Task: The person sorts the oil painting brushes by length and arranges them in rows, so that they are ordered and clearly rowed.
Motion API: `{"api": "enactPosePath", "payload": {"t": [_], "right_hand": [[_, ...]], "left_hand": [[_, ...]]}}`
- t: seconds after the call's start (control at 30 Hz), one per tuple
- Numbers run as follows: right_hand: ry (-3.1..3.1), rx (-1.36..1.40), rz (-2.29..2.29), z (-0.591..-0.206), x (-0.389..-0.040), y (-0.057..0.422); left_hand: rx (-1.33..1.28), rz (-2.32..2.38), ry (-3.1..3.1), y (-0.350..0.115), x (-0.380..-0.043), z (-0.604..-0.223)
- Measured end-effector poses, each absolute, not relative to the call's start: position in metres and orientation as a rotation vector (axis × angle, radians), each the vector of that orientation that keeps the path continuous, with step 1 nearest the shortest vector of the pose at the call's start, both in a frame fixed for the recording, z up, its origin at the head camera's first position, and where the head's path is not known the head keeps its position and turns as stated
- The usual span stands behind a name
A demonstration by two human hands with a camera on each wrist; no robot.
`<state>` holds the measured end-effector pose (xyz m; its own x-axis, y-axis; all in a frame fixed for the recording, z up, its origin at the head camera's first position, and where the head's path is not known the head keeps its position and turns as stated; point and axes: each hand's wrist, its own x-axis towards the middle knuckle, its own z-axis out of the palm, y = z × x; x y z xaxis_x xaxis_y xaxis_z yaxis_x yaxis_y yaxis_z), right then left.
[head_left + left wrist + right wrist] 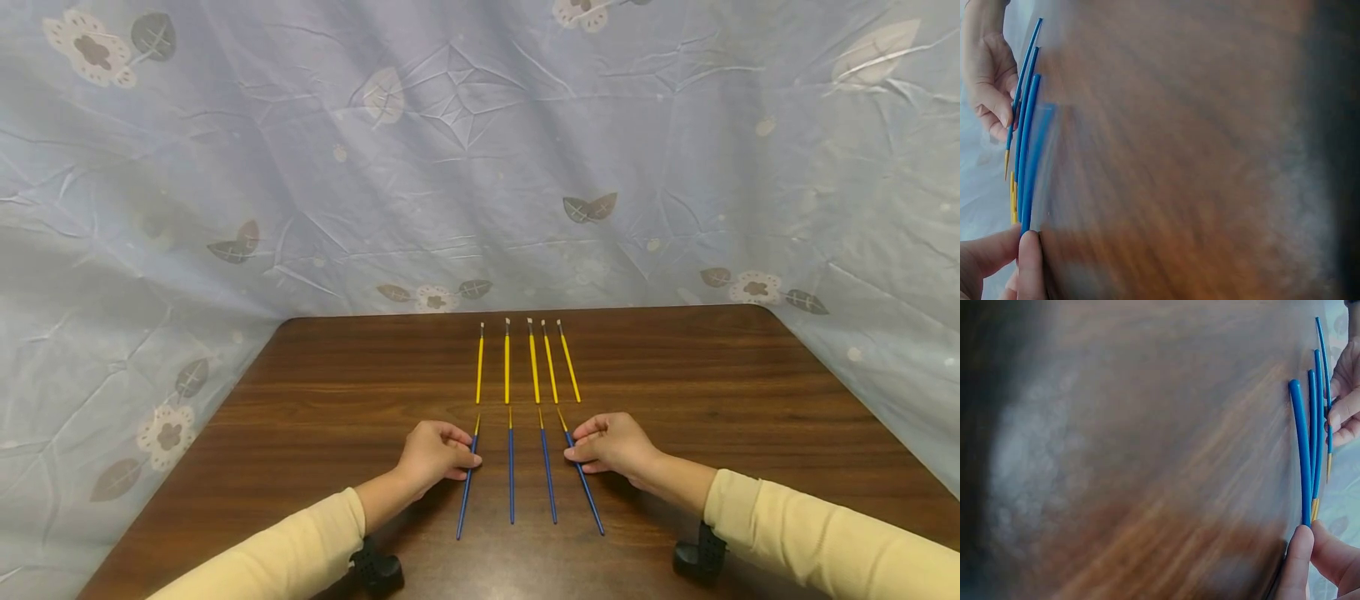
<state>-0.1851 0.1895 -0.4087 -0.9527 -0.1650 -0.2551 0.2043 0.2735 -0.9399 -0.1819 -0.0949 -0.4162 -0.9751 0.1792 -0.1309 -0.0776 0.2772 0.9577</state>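
My left hand (437, 450) pinches the leftmost blue-handled paintbrush (463, 504) between thumb and fingers, its golden tip pointing away from me. On the other side, my right hand (618, 448) pinches the rightmost blue paintbrush (591, 502), which slants with its tip toward the middle. Between the hands lie two more blue paintbrushes, one nearly straight (512, 479) and one slightly tilted (548, 479). In the left wrist view, thumb and finger (1032, 262) meet on a blue handle (1029, 150). The right wrist view shows a similar pinch on a blue handle (1300, 450).
Beyond the blue row, several yellow-handled paintbrushes (507, 371) with pale angled bristles lie side by side on the brown wooden table (360, 367). A grey floral curtain (465, 167) hangs behind the table's far edge and along its sides.
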Motion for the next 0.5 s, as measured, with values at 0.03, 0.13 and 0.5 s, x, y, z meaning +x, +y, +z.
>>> {"api": "enactPosePath", "payload": {"t": [0.03, 0.13, 0.5], "right_hand": [[2.252, 0.039, -1.725, -0.4085, -0.1851, 0.1890], [2.271, 0.041, -1.715, -0.4077, -0.1848, 0.1878], [2.350, 0.038, -1.672, -0.4080, -0.1835, 0.1846]], "left_hand": [[0.102, 1.763, 2.339, -0.0947, -0.1818, -0.4159], [0.113, 1.756, 2.344, -0.0944, -0.1817, -0.4149], [0.103, 1.766, 2.343, -0.0936, -0.1818, -0.4148]]}}
